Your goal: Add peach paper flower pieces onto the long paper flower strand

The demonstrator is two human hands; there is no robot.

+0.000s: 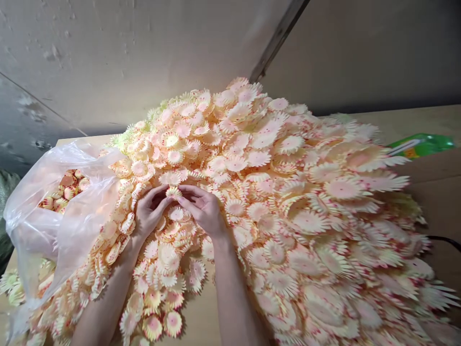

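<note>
Between my fingertips is a small cream flower piece [174, 192] with a fringed edge. My left hand [149, 209] pinches it from the left, thumb and index finger closed on its rim. From the right, my right hand [203, 206] grips the same piece between thumb and fingers. Both hands sit over a large heap of similar flower pieces [236, 207], pale cream and pink with reddish petal tips. A smaller cluster of loose flower pieces [169, 259] lies between my forearms.
At the left, a clear plastic bag [32, 221] holds several tightly cupped flower pieces [70, 187]. A green packet [421, 145] lies at the right back of the table [201, 319]. Behind stands a grey wall [162, 53]. A black cable [444, 239] shows at the right edge.
</note>
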